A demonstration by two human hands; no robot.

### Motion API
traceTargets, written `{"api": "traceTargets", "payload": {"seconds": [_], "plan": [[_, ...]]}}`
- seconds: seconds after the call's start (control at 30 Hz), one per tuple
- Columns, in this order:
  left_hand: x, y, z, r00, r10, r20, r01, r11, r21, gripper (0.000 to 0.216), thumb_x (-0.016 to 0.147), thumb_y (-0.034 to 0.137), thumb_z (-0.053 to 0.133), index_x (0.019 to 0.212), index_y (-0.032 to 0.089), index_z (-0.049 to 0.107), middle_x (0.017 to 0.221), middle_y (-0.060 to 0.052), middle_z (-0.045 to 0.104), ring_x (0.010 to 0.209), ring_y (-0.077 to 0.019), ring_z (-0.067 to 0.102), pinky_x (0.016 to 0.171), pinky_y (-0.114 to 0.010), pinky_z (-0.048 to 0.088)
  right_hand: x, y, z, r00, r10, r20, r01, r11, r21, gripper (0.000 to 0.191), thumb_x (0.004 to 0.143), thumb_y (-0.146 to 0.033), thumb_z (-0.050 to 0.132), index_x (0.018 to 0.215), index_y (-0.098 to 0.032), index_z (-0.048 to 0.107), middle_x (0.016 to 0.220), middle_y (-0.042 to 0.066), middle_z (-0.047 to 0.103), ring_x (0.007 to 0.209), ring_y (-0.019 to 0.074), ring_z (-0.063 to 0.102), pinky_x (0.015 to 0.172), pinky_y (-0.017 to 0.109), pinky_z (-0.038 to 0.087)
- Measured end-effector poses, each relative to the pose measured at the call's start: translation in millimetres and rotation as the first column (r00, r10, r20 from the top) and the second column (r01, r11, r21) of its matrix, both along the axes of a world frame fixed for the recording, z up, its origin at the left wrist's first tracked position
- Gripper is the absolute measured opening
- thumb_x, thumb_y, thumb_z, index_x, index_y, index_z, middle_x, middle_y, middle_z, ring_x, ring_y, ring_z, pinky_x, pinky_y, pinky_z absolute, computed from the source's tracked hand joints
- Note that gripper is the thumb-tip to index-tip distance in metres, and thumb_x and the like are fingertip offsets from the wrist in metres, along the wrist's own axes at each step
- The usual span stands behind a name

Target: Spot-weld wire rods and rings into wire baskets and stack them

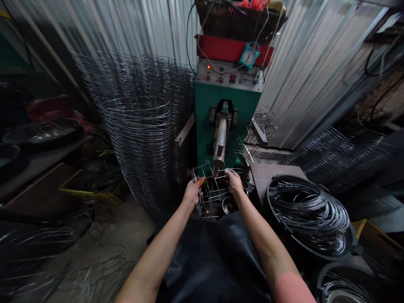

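Observation:
A wire frame [206,191] of thin crossed metal rods is held level in front of a green spot welding machine [202,122]. My left hand [192,192] is closed on its left side, with an orange cover on one finger. My right hand [234,182] pinches the frame's far right part. Between my hands, the welder's upper electrode [216,166] comes down to the wires; whether it touches them I cannot tell. A small round metal dish [229,205] sits below my right hand.
Tall stacks of wire rings [139,126] stand left of the machine. To the right, a black tub [271,206] holds coiled wire rings [311,214]. A metal bar [259,134] juts out by bent wire pieces [265,120]. A gauge [249,56] hangs above the control panel [229,80].

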State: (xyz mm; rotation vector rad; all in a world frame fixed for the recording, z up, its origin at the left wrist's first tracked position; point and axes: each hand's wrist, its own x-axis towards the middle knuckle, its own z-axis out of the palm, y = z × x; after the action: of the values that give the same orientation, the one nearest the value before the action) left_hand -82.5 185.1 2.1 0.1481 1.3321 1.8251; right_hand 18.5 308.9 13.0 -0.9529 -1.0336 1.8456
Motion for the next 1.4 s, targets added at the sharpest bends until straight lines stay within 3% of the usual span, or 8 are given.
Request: {"api": "traceTargets", "payload": {"seconds": [0.2,0.4,0.5,0.67,0.83,1.1,1.23,1.4], "plan": [[-4,-60,-22.7,0.99,-0.139,0.037,0.134,0.984,0.119,0.052,0.057,0.034,0.075,0.101,0.017,0.052,0.054,0.011,0.032,0.038,-0.0004,0.024,0.034,-0.013,0.016,73,-44,-13.6,0.926,0.284,0.249,-0.334,0.924,0.188,0.034,0.066,-0.045,0.066,0.08,-0.015,0.061,0.066,0.0,0.06,0.055,0.0101,0.053,0.053,0.023,0.044],[-16,-124,-36.1,0.944,-0.279,0.177,0.214,0.924,0.317,0.045,0.072,0.027,0.067,0.113,0.015,0.054,0.06,0.007,0.034,0.039,0.0005,0.021,0.031,-0.01,0.019,170,-46,-8.2,0.895,-0.262,0.361,-0.02,0.784,0.62,0.045,0.069,-0.04,0.066,0.107,-0.019,0.056,0.099,0.007,0.063,0.09,0.0194,0.058,0.082,0.034,0.045],[-12,-135,-32.1,0.917,-0.311,0.249,0.17,0.871,0.461,0.046,0.077,0.025,0.062,0.12,0.016,0.051,0.062,0.007,0.036,0.038,0.0008,0.02,0.029,-0.008,0.02,182,-36,16.7,0.924,-0.15,0.353,-0.17,0.665,0.727,0.048,0.069,-0.039,0.066,0.113,-0.023,0.057,0.111,0.007,0.061,0.1,0.0213,0.056,0.089,0.037,0.043],[-8,-148,-18.9,0.902,-0.346,0.258,0.128,0.784,0.607,0.057,0.078,0.027,0.061,0.13,0.018,0.041,0.063,0.006,0.036,0.039,-0.0002,0.024,0.031,-0.009,0.028,173,-51,80.4,0.964,-0.057,0.259,-0.208,0.448,0.87,0.025,0.08,-0.042,0.055,0.087,-0.023,0.069,0.083,0.005,0.067,0.084,0.0206,0.06,0.079,0.035,0.046],[-7,-170,-10.0,0.935,-0.338,0.104,0.229,0.802,0.551,0.052,0.075,0.029,0.065,0.123,0.015,0.05,0.066,0.005,0.038,0.04,0.0006,0.021,0.033,-0.011,0.031,157,-81,123.4,0.948,0.144,0.283,-0.314,0.299,0.901,0.054,0.076,-0.065,0.044,0.096,-0.02,0.068,0.1,0.009,0.062,0.096,0.0259,0.056,0.085,0.038,0.043],[-9,-203,-5.8,0.953,-0.209,0.219,0.025,0.775,0.631,0.05,0.082,0.026,0.056,0.129,0.015,0.043,0.065,0.005,0.036,0.042,-0.0002,0.03,0.036,-0.01,0.032,158,-89,82.2,0.812,0.473,0.344,-0.557,0.447,0.7,0.071,0.072,-0.066,0.05,0.125,-0.019,0.049,0.117,0.012,0.058,0.109,0.0281,0.052,0.092,0.044,0.039],[-4,-209,0.9,0.937,-0.249,0.244,0.017,0.733,0.68,0.053,0.085,0.027,0.05,0.135,0.015,0.034,0.064,0.005,0.037,0.042,-0.0011,0.033,0.037,-0.011,0.032,152,-103,74.1,0.924,0.249,0.29,-0.379,0.503,0.777,0.046,0.078,-0.052,0.051,0.111,-0.02,0.06,0.092,0.007,0.065,0.088,0.0216,0.059,0.084,0.037,0.044],[2,-219,5.8,0.936,-0.338,0.103,0.189,0.725,0.662,0.062,0.078,0.03,0.059,0.134,0.015,0.035,0.071,0.002,0.052,0.051,-0.0042,0.047,0.053,-0.019,0.045,136,-130,109.8,0.986,0.093,0.136,-0.164,0.487,0.858,0.036,0.079,-0.046,0.051,0.095,-0.016,0.065,0.065,0.001,0.057,0.056,0.0117,0.047,0.053,0.024,0.04]]}}
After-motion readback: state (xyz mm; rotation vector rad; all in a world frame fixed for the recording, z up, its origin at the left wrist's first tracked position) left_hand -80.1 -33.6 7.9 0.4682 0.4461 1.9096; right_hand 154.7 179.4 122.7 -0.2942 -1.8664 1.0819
